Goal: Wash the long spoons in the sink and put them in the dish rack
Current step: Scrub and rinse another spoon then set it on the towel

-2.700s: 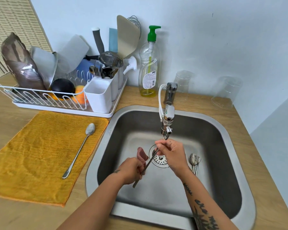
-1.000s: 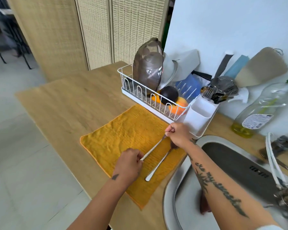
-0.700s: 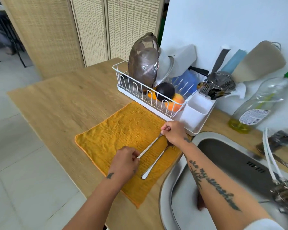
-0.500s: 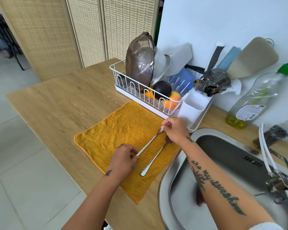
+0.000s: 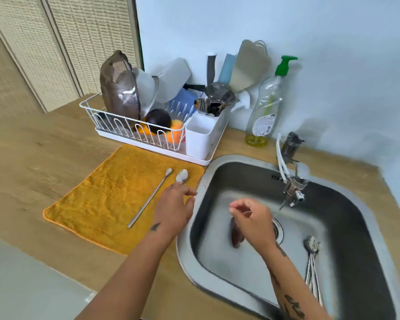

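Observation:
Two long spoons lie on the orange cloth (image 5: 102, 199): a thin one (image 5: 149, 199) in full view, and a wider one whose bowl (image 5: 182, 175) shows while my left hand (image 5: 174, 210) covers its handle. That hand hovers over the cloth's right edge, fingers relaxed, holding nothing. My right hand (image 5: 252, 221) is above the steel sink (image 5: 356, 227), fingers loosely curled and empty. Several more long spoons (image 5: 312, 262) lie in the sink at the right. A dark red scrubbing cloth (image 5: 236, 236) lies on the sink floor under my right hand. The white dish rack (image 5: 148, 137) stands behind the cloth.
A white cutlery holder (image 5: 201, 139) sits at the rack's right end, full of utensils behind. A soap bottle with a green pump (image 5: 263, 112) stands by the wall. The tap (image 5: 291, 181) hangs over the sink's back. Bowls and containers fill the rack.
Both hands let go of the thin spoon, which now lies on the cloth beside the other one. My right hand moved back over the sink; the view swung right.

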